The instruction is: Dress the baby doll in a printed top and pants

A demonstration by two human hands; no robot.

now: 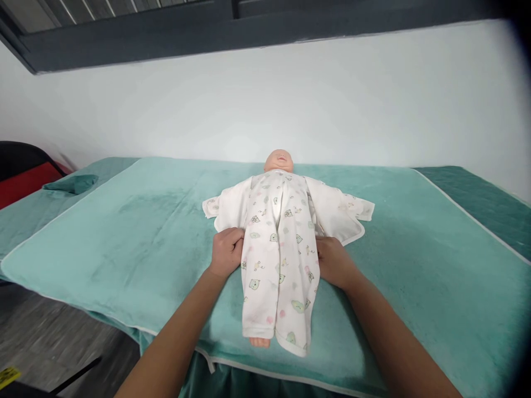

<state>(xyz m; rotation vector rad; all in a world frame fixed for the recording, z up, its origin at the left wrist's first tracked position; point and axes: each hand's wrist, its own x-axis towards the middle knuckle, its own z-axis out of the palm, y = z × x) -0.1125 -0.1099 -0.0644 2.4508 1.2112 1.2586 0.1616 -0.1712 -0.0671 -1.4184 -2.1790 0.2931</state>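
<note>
A baby doll lies on its back, head toward the wall. Printed white baby trousers with small animals lie over its front, reaching from near the neck down to the feet. At the left leg end some toes poke out. The white baby shirt spreads open beneath, its sleeves out to both sides. My left hand is closed at the left edge of the trousers. My right hand is at the right edge, its fingers partly hidden behind the cloth but curled on it.
A light green padded mat covers the bed, over a darker green sheet. A white wall stands behind, below a dark window frame. To the left are a red and black chair and a folded green cloth.
</note>
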